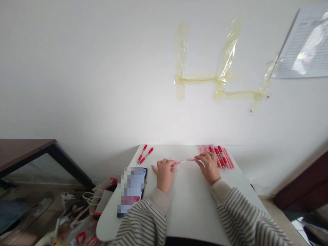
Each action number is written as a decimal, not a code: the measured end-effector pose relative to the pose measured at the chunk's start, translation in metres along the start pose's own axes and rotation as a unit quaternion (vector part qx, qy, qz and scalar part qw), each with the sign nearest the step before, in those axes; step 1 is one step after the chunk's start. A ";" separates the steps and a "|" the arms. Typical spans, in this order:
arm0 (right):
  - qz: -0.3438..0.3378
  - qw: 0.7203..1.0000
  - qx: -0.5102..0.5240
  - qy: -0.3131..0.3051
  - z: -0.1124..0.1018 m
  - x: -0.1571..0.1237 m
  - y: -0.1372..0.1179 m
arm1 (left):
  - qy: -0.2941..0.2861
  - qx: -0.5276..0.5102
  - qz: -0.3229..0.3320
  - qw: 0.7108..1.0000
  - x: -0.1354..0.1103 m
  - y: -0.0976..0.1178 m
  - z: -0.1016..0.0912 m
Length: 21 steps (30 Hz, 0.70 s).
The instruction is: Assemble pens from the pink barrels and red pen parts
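Note:
My left hand [165, 173] is closed, its fingertips pinching the pink end of a slim pen [177, 164] above the white table. My right hand [208, 166] is closed too, pinching a pink-and-red pen piece [191, 159] at the other end. A thin white stretch shows between the two pink parts; I cannot tell whether they are joined. Just beyond my right hand lies a row of several pink pens [229, 158], with red click pens [222, 155] among them. Two more red-and-clear pens [145, 156] rest at the back left of the table.
A phone [132, 191] with a blurred screen lies on the white table [189, 205], left of my left forearm. Bags and clutter [84, 212] cover the floor at left, below a dark brown desk [28, 150]. A wall with yellowed tape [200, 79] stands behind the table.

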State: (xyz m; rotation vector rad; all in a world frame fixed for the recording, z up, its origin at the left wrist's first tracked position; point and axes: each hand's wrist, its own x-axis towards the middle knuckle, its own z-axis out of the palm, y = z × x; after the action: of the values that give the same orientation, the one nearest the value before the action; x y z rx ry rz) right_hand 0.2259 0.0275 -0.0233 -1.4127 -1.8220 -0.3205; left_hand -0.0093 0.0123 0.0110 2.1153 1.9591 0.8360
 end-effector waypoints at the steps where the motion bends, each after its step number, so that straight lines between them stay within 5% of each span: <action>1: 0.002 1.000 -0.001 0.005 0.000 0.000 0.000 | 0.000 -0.002 -0.007 1.000 0.000 0.000 -0.001; 21: 0.016 1.000 -0.002 0.009 0.002 -0.001 0.000 | 0.010 -0.005 -0.038 0.999 0.000 0.000 0.000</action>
State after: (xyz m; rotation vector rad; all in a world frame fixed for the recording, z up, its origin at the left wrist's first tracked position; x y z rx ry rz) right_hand 0.2256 0.0278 -0.0253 -1.4363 -1.7825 -0.3202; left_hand -0.0090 0.0125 0.0116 2.0206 2.0270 0.8528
